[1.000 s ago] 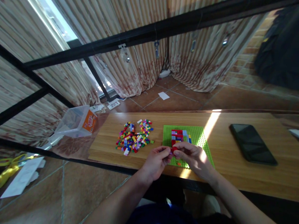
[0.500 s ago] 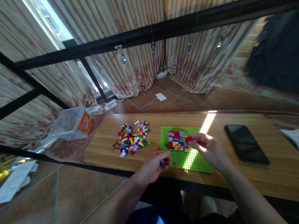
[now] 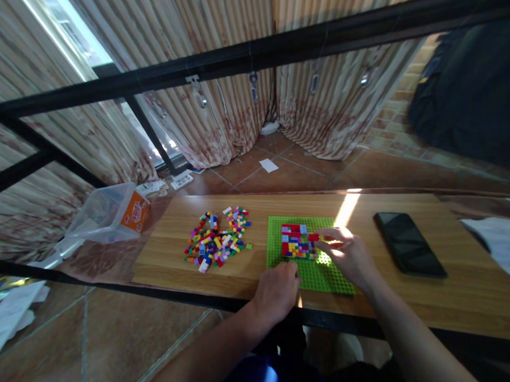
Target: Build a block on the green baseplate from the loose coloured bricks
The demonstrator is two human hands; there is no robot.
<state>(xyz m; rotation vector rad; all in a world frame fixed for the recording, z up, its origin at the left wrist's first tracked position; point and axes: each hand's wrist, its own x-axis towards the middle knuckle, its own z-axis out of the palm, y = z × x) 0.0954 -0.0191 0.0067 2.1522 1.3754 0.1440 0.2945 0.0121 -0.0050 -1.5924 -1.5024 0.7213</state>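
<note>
A green baseplate (image 3: 325,227) lies on the wooden table (image 3: 372,299), with a patch of small coloured bricks (image 3: 294,241) built on its far left part. My right hand (image 3: 348,254) pinches a red brick (image 3: 314,237) against the right edge of that patch. My left hand (image 3: 279,289) rests curled on the near left corner of the baseplate, its fingers closed; what they hold is hidden. A loose pile of coloured bricks (image 3: 217,241) sits to the left of the plate.
A black phone (image 3: 407,244) lies right of the baseplate, white paper (image 3: 497,241) beyond it. A clear plastic box (image 3: 106,213) lies on the floor at left. Black frame bars (image 3: 248,54) cross overhead.
My hands, joined over the plate's near edge, have parted. The right hand carried the red brick to the patch's right edge; the left hand settled on the near left corner.
</note>
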